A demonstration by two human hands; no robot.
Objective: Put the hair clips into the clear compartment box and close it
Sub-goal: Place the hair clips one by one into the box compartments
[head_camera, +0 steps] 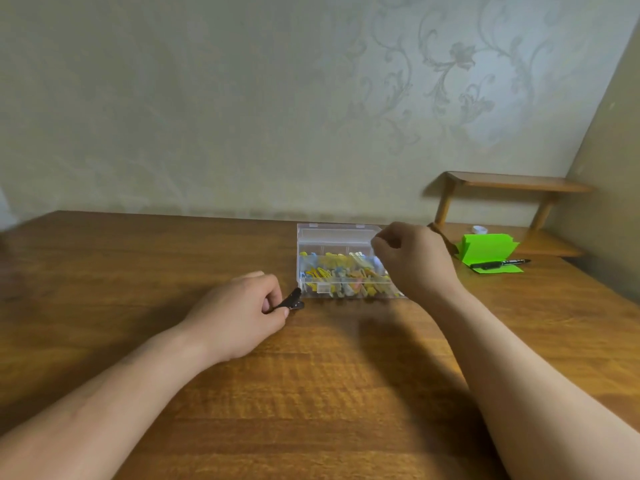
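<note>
Two bare forearms stretch over a broad wooden tabletop (311, 393), which fills the lower half of the room as I see it, with a pale wall (242, 116) of swirling flower pattern behind it. Everything else sits around the clear compartment box (332, 237), which rests on the tabletop towards the back, right of the middle. Well to the right of the box and higher up, a small wooden shelf (512, 183) on two legs stands against the wall. The box is crowded with coloured clips (343, 271), mostly yellow with some blue and orange. They are too blurred to tell which compartment holds which, and I cannot tell whether the lid is up or down. The right hand (412, 258) hangs over the right end of the box with its fingers curled inward and thumb and forefinger tips close together. I cannot tell whether they pinch anything. The left hand (239, 313) lies low, just left of the box's front corner, its fingers (266, 284) and thumb clamped on one end of a black hair clip (291, 301), whose free end points at the box, near it but apart. To the right of the box, beyond the right hand, stands a bright green stand (488, 247). A black marker (502, 263) lies across its front, and a small white cap (479, 230) sits just behind it.
</note>
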